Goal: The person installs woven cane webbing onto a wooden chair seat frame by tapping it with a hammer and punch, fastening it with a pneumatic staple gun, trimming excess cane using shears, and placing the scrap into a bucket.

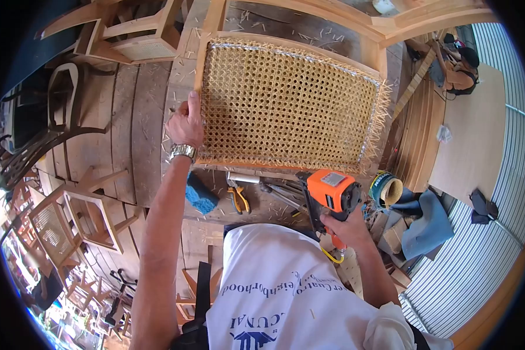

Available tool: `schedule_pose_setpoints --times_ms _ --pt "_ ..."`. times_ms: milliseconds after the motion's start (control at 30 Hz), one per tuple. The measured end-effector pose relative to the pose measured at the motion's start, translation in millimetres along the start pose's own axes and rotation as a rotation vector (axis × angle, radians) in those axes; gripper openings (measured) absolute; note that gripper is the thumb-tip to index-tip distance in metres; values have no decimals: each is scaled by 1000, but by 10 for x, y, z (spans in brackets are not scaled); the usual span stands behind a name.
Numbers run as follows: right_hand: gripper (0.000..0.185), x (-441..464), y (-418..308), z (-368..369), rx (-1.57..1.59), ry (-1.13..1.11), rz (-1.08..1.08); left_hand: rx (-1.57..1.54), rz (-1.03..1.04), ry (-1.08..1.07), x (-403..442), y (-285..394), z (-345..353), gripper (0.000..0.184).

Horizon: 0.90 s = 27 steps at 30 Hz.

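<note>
A woven cane panel (291,105) fills a wooden chair frame (199,73) lying on the workbench. Cut cane ends stick out along its right edge. My left hand (186,122), with a metal watch on the wrist, grips the frame's left rail, thumb on top. My right hand (345,228) is wrapped around the handle of an orange and black nail gun (332,189), with a yellow air hose (333,256) at its base. The nail gun is at the panel's near right corner; whether its nose touches the frame I cannot tell.
On the bench's near side lie a blue cloth-like piece (201,193), orange-handled pliers (238,199), a white cylinder (243,177) and a can (386,189). Cane scraps are scattered about. Wooden chairs (93,216) stand at left. Another person (458,67) is at the upper right.
</note>
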State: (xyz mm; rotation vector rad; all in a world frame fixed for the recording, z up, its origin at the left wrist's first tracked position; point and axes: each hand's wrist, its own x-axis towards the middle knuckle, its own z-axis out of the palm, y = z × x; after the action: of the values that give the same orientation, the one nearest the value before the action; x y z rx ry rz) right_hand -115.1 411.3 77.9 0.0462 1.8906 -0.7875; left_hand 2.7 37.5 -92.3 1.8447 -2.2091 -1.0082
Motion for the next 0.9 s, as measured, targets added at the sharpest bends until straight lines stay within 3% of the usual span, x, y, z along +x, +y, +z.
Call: schedule_pose_setpoints --times_ms 33,133,467,567,900 --pt "36 -21 7 26 -18 -20 61 4 2 2 -1 3 2 86" --pt "38 24 126 137 -56 -28 -134 -2 -12 -36 -5 18 -19 86" --pt "37 39 114 251 -115 -100 -119 11 -1 -49 -20 25 -56 81" --pt "16 67 90 365 -98 -72 -206 -9 31 -61 -8 14 -55 82" --pt "15 100 55 377 -127 -89 -224 -31 31 -57 24 -24 6 80"
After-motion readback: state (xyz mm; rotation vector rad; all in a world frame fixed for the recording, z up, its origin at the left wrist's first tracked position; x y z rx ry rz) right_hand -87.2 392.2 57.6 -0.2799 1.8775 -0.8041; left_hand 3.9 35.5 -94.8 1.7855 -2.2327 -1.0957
